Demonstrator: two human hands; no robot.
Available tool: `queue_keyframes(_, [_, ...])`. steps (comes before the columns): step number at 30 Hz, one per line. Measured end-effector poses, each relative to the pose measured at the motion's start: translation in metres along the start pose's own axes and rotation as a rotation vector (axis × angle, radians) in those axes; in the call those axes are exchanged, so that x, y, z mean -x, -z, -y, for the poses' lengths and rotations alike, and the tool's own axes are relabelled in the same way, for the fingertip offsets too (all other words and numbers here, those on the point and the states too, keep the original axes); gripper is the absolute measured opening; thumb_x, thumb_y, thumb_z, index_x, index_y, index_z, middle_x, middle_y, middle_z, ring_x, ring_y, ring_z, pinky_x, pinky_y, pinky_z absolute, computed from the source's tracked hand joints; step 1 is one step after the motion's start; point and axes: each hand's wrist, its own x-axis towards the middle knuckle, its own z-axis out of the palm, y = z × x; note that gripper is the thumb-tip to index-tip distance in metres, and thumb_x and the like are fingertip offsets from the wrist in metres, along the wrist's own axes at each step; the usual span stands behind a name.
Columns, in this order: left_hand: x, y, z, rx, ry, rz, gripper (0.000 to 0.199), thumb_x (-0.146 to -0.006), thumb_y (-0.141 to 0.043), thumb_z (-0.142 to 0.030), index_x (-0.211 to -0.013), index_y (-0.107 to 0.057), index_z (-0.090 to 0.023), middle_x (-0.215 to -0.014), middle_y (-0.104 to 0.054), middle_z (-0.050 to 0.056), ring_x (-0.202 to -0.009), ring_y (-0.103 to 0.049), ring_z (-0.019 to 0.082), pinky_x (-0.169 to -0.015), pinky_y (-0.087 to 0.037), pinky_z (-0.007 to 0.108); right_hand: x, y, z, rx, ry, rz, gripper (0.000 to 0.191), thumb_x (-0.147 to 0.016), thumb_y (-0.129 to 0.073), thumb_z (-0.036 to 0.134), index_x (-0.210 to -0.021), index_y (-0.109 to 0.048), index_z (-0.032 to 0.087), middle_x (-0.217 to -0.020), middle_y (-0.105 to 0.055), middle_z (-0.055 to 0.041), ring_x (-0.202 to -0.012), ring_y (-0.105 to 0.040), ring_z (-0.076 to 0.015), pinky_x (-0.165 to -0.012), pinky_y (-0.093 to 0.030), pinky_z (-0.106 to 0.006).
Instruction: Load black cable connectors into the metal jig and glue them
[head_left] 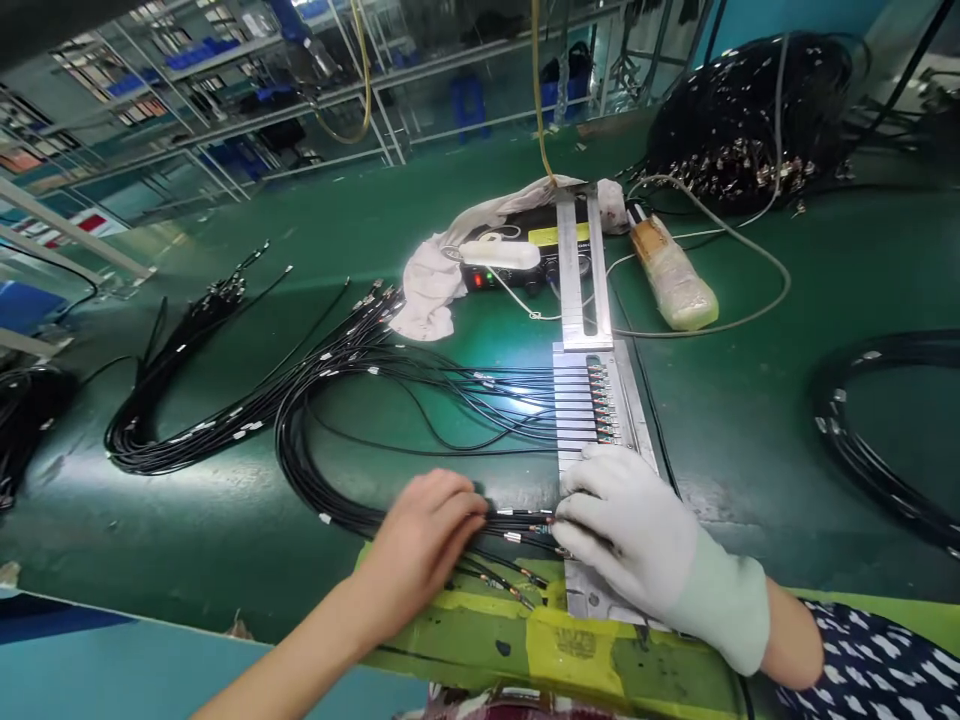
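Observation:
My bare left hand (435, 520) is closed on a bundle of black cables (300, 460) near their ends. The bundle loops away to the left. My right hand (630, 530), in a white glove, rests over the lower part of a slotted metal fixture (574, 400). Its fingertips are pinched at a cable end beside the fixture's left edge; the grip is partly hidden by the glove. Several cables lie in parallel in the fixture's upper slots, with stripped coloured wire ends (604, 400) at the right. A few loose cable ends (499, 585) lie below my left hand.
A metal frame (566, 265) extends behind the fixture. Beyond it sit a black box with lights (495, 280), a white cloth (427, 290) and a wrapped brush-like tool (675, 275). More cable coils (847, 400) lie right; a large cable pile (750, 110) stands at the back.

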Motion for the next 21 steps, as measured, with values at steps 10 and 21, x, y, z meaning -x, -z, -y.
queue_keyframes(10, [0.061, 0.059, 0.075, -0.151, 0.211, 0.023, 0.02, -0.092, -0.056, -0.039, -0.104, -0.061, -0.024, -0.1, -0.063, 0.003, -0.094, -0.06, 0.02, -0.083, -0.048, 0.029, 0.006, 0.003, 0.0, -0.051, 0.046, -0.05, 0.022, -0.096, -0.05, 0.023, -0.077, -0.061, 0.018, -0.087, -0.058, -0.0043, -0.082, -0.047, -0.0194, -0.085, -0.038, -0.041])
queue_keyframes(21, [0.053, 0.094, 0.082, -0.136, 0.17, 0.129, 0.021, -0.089, -0.057, -0.042, -0.089, -0.07, -0.026, -0.092, -0.071, 0.003, -0.087, -0.066, 0.019, -0.076, -0.053, 0.024, 0.008, 0.005, 0.002, -0.151, -0.092, -0.169, 0.018, -0.095, -0.054, 0.02, -0.079, -0.061, 0.019, -0.087, -0.06, -0.004, -0.087, -0.053, -0.0193, -0.083, -0.042, -0.039])
